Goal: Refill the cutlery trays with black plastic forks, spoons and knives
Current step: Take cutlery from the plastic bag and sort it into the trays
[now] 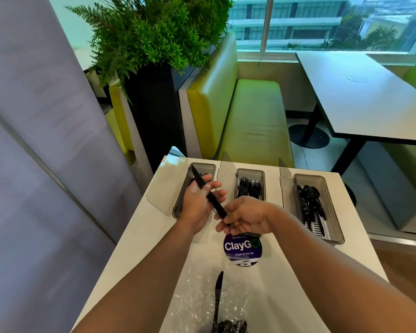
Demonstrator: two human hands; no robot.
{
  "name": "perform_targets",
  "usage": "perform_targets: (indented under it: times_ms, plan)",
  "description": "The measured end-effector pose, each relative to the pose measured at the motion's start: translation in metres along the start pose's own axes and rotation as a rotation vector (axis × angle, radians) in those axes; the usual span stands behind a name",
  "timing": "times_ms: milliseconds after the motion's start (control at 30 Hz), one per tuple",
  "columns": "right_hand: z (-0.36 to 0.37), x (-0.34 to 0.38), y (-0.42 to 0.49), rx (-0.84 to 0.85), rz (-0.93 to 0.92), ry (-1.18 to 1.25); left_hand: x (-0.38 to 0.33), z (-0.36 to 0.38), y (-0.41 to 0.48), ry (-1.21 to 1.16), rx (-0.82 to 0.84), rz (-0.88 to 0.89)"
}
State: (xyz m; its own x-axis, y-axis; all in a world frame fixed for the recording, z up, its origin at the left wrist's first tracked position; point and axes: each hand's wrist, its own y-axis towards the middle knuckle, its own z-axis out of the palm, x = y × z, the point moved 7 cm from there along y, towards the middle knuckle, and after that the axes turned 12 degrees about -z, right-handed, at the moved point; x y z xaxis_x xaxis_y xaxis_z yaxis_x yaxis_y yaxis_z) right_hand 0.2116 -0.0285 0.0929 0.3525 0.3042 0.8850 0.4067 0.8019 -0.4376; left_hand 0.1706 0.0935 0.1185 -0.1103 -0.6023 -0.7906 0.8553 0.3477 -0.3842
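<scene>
Two hands: both on one black knife (209,197), held above the counter (139,227)
Left hand (198,205): fingers loosely curled, knife's middle resting across them, blade tip past the fingertips over the left tray (178,200)
Right hand (244,216): pinching the knife's handle end between thumb and fingers, just right of the left hand
Left tray: under and beyond the left hand, a few black pieces inside, lid (163,188) swung open to its left
Middle tray (250,186): just beyond the right hand, holds forks (249,187)
Right tray (318,207): well right of the right hand, holds spoons (310,198)
Bag (209,301): clear plastic, nearer than both hands, between the forearms, black cutlery inside, one knife sticking out
Sticker (242,248): round, reads ClayGo, just below the right hand
</scene>
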Motion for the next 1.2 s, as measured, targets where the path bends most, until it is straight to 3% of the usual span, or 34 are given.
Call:
perform_targets:
  times_ms: [533, 700, 833, 933, 1067, 1200]
  plan:
    - [0.026, 0.016, 0.032, -0.099, -0.158, 0.13, -0.004, -0.035, 0.012, 0.225, -0.005, -0.026]
    - [0.021, 0.027, 0.05, -0.167, -0.163, -0.103, -0.022, -0.054, 0.039, 0.163, -0.064, -0.042]
    - [-0.009, 0.05, 0.054, -0.475, -0.358, -0.528, -0.039, -0.069, 0.068, 0.303, -0.152, -0.055]
    - [-0.025, 0.051, 0.054, -0.626, -0.373, -0.682, -0.036, -0.078, 0.088, 0.487, -0.203, -0.092]
    - [-0.031, 0.03, 0.067, -0.538, -0.235, -0.717, -0.016, -0.094, 0.111, 0.716, -0.301, -0.154]
    - [-0.032, 0.022, 0.07, -0.519, -0.223, -0.679, 0.008, -0.109, 0.125, 0.863, -0.396, -0.215]
